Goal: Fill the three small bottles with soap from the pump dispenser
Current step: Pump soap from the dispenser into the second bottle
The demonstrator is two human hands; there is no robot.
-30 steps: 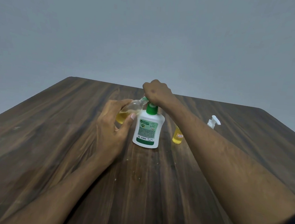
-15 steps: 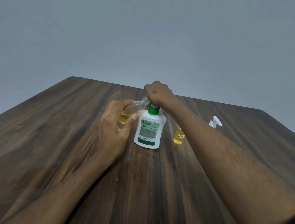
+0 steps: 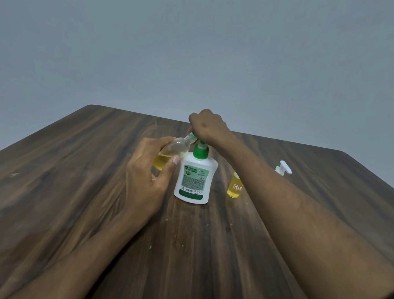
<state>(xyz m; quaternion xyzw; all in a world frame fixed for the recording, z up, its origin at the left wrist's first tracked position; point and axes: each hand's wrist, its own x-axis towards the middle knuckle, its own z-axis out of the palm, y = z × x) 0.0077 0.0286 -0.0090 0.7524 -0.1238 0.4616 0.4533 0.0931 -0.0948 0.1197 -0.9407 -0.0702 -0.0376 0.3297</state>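
Note:
A white pump dispenser with a green collar and label stands upright in the middle of the table. My right hand rests closed over its pump head. My left hand holds a clear small bottle tilted, its open neck up against the green nozzle. Yellow soap lies in the bottle's lower part. A second small bottle, holding yellow soap and bearing an orange label, stands uncapped to the right of the dispenser. My right forearm partly hides it. A third small bottle is not visible.
The dark wooden table reaches to a plain grey wall. A white spray cap lies on the table at the right, behind my right forearm. A few pale specks dot the wood near the dispenser.
My right hand sits slightly higher on the pump head than a second ago. The tilted bottle stays at the nozzle, and the view has shifted slightly.

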